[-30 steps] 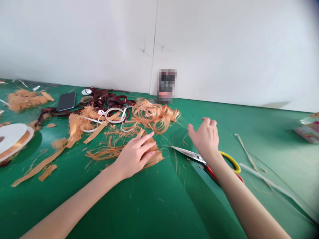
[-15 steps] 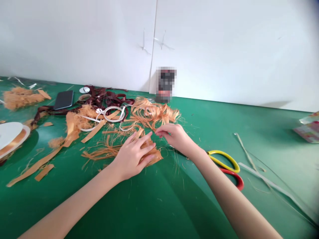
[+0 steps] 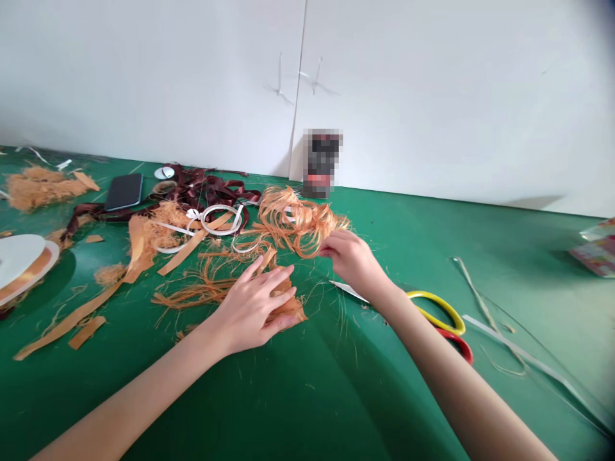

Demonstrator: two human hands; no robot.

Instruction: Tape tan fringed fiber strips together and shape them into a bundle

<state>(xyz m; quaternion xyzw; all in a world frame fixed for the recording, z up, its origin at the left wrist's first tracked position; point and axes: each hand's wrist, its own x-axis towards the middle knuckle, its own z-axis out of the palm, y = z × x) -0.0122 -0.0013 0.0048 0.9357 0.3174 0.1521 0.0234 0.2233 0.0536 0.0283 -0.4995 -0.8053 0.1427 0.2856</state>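
My left hand lies on a frayed clump of orange fibres, with its thumb and fingers around the clump's near side. My right hand has its fingertips pinched together at the right edge of a looser orange fibre tangle. Any fine strands between those fingers are too thin to make out. Just below and to the right, my right forearm hides the middle of a pair of scissors with yellow and red handles. Only the steel blade tip and handles show.
Orange tape strips and fibre tufts lie to the left, among dark red ribbon, a white strap loop and a black phone. A white spool sits at the left edge. A white wall rises behind the green table.
My right hand has moved from above the scissors, left to the orange fibres, then up onto the tangle's edge. The scissors now lie uncovered at the handles. My left hand stays on the clump.
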